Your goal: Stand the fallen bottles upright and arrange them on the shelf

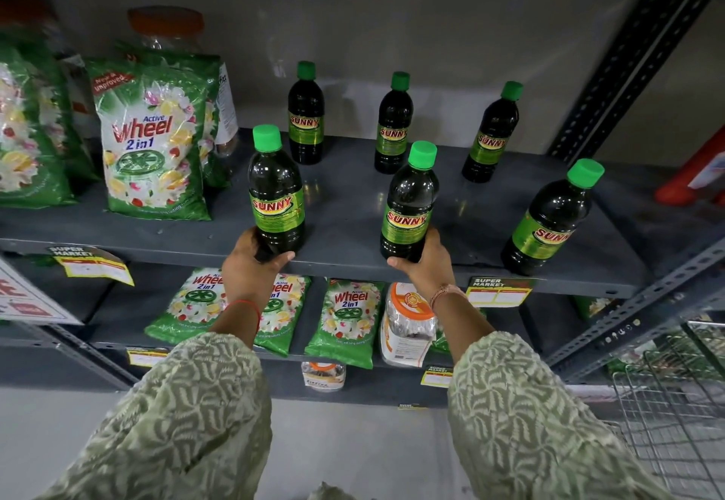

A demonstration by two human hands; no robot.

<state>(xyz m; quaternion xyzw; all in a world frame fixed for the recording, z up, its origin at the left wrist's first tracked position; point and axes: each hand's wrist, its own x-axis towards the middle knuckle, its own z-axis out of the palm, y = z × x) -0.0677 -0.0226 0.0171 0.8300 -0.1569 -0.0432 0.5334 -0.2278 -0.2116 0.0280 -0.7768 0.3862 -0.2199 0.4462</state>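
Several dark bottles with green caps and "SUNNY" labels stand upright on the grey shelf (353, 201). Three are in a back row: the back left bottle (306, 115), the back middle bottle (393, 124) and the back right bottle (491, 134). At the front edge, my left hand (251, 264) grips the base of the front left bottle (276, 193). My right hand (425, 264) grips the base of the front middle bottle (410, 205). A front right bottle (549, 221) stands alone near the edge, apart from both hands.
Green Wheel detergent bags (153, 142) stand at the shelf's left, with a clear jar (166, 30) behind them. The lower shelf holds more detergent bags (345, 319) and a jar (408, 323). A slotted metal upright (627, 79) bounds the right side. A wire basket (674, 405) sits low right.
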